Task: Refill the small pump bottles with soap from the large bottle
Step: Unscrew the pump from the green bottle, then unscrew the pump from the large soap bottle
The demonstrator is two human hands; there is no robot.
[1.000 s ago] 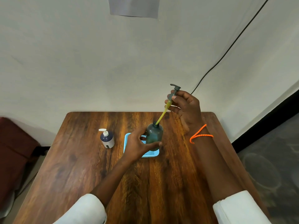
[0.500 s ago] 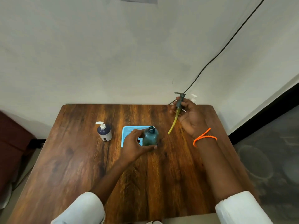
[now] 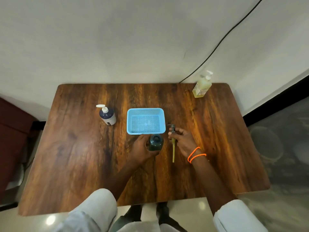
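A small dark green bottle (image 3: 155, 142) stands upright on the table just in front of the blue basket, its neck uncapped. My left hand (image 3: 142, 149) is wrapped around its left side. My right hand (image 3: 181, 140) holds the bottle's pump head (image 3: 172, 129) to the right of the bottle, with the yellowish dip tube (image 3: 173, 152) pointing toward me, low over the wood. A second small pump bottle (image 3: 107, 115), dark blue and white, stands at the left. The large bottle of pale yellow soap (image 3: 202, 86) stands at the far right corner.
A blue plastic basket (image 3: 145, 110) with nothing in it sits mid-table. The wooden table (image 3: 75, 156) abuts a white wall, with a black cable (image 3: 222, 39) running up it. A dark red seat (image 3: 11, 131) is on the left, and grey floor lies on the right.
The pump came fully out of the green bottle and my right hand lowered it beside the bottle. My left hand moved the bottle out of the basket onto the table. The camera tilted down.
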